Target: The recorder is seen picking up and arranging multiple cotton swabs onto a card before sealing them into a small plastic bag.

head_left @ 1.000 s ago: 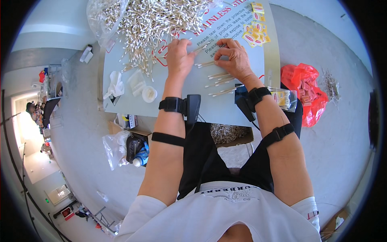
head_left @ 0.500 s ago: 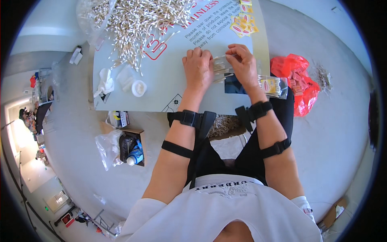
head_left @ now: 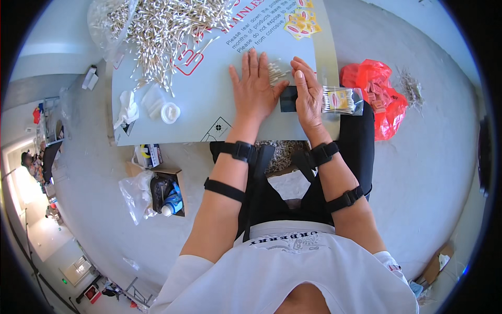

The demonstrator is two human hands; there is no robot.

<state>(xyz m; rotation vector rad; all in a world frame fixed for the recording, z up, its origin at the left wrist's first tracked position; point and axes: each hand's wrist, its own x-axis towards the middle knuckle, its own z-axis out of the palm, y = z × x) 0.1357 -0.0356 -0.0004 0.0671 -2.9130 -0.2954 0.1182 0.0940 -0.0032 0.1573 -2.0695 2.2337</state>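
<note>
My left hand lies flat with its fingers stretched out, palm toward the table. Its thumb points at a small bunch of cotton swabs, which seems to be in a clear plastic bag. On the other side of that bunch is my right hand, turned on its edge with straight fingers and nothing visible in it. Between my wrists a dark square shows on the tabletop, partly covered by the right hand. Just right of that hand rests a filled clear bag of cotton swabs with a yellow label card.
A big heap of cotton swabs spreads across the far left of the table. Yellow label cards lie at the far right. A round plastic tub stands at left. On the floor sit a red bag and a box.
Both hands have let go of the swab bunch. My left hand has flattened out with fingers spread; my right has straightened and turned on edge. The whole view has shifted slightly.
</note>
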